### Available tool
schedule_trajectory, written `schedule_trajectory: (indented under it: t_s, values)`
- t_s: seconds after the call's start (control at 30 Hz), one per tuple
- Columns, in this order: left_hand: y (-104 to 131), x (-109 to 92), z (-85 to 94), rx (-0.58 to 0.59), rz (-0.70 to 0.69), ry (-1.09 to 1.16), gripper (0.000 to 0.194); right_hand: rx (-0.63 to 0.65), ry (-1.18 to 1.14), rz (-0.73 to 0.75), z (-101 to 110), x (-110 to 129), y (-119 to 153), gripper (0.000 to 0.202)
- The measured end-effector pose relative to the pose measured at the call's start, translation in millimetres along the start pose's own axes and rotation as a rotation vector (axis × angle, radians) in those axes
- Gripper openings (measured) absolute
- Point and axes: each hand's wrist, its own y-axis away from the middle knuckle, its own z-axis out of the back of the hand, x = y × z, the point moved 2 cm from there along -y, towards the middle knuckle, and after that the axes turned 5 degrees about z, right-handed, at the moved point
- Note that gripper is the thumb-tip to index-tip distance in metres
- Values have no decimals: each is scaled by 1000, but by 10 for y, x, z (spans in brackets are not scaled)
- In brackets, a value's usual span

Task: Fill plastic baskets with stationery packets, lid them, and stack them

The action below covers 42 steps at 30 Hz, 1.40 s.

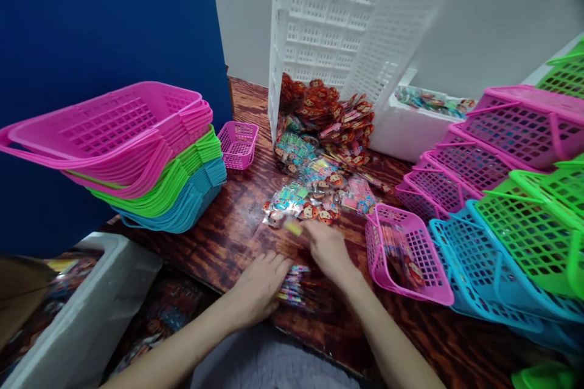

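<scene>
Head view: one left hand (261, 287), palm down, fingers loosely bent and close together, at the left end of a row of slim patterned sticks (295, 289) on the dark wood-grain surface (219, 255); whether it grips them, cannot tell. One right hand (325, 246), blurred, nearly closed, a small yellow piece (293, 228) at its fingertips, near the clear packets (296, 197). Packets: loose pile, just beyond the hands, with character-head shapes. One white crate (328, 30), on its side, open toward the person, red-brown character items (319, 106) heaped within. One pink basket (410, 255), right of the right hand, holding sticks. One small pink basket (238, 146), beside nested pink, green and blue baskets (168, 158) at left. Further baskets (502, 194), same three colours, stacked at right.
</scene>
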Motion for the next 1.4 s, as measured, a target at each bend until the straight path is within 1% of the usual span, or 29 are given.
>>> schedule_trajectory:
  t_s: [0.07, 0.1, 0.17, 0.23, 0.3, 0.33, 0.37, 0.4, 0.43, 0.47, 0.5, 0.53, 0.63, 0.67, 0.73, 0.8, 0.87, 0.97, 1.0, 1.07, 1.13, 1.2, 1.3, 1.4]
  values:
    - [19, -12, -8, -19, -14, -18, 66, 192, 148, 67, -132, 121, 55, 28]
    - [32, -20, -6, -49, -33, -36, 63, 250, 173, 85, -178, 160, 88, 27]
    - [64, -36, 6, -133, -83, -91, 59, 306, 160, 97, -221, 203, 155, 25]
    - [91, -46, 16, -176, -126, -145, 57, 334, 101, 103, -209, 216, 217, 25]
    - [100, -53, 21, -149, -155, -171, 59, 377, 35, 117, -159, 209, 248, 27]
    - [98, -57, 23, -121, -166, -172, 62, 425, -2, 126, -126, 196, 240, 26]
    - [92, -62, 24, -89, -176, -168, 65, 503, -46, 133, -90, 174, 210, 24]
    - [84, -68, 24, -60, -186, -159, 67, 582, -88, 117, -47, 136, 151, 20]
    - [75, -74, 23, -40, -186, -146, 69, 632, -120, 78, 9, 78, 55, 16]
    - [65, -77, 17, -27, -181, -132, 71, 639, -137, 24, 77, 1, -78, 14]
    - [57, -79, 7, -21, -172, -116, 73, 595, -135, -52, 158, -98, -245, 15]
    - [50, -79, -7, -22, -162, -100, 75, 481, -100, -126, 253, -213, -440, 16]
    - [30, -66, -74, -35, -133, -70, 81, 132, 42, -307, 520, -588, -1036, 38]
    - [20, -58, -103, -36, -126, -64, 82, 40, 89, -374, 582, -704, -1206, 42]
    - [-17, -35, -173, -33, -111, -55, 89, -78, 153, -484, 642, -887, -1476, 45]
    - [-78, -7, -256, -27, -96, -64, 94, -139, 187, -545, 620, -988, -1663, 49]
    - [-151, 21, -334, -25, -68, -102, 84, -176, 204, -558, 544, -1024, -1782, 50]
    - [-231, 33, -375, -27, -15, -130, 56, -211, 194, -540, 418, -1029, -1857, 42]
    - [-242, 25, -360, -20, -7, -121, 50, -218, 179, -532, 388, -1033, -1857, 39]
    - [-243, -4, -294, 13, 2, -93, 46, -226, 129, -516, 351, -1050, -1834, 32]
    - [-229, -39, -202, 65, 12, -69, 53, -232, 49, -494, 340, -1078, -1793, 27]
    - [-218, -72, -105, 110, 32, -57, 67, -246, -62, -472, 339, -1105, -1745, 24]
    - [-214, -112, 11, 154, 53, -54, 84, -284, -269, -423, 326, -1104, -1645, 26]
    - [-201, -139, 64, 235, 58, -42, 86, -301, -461, -351, 261, -1019, -1463, 30]
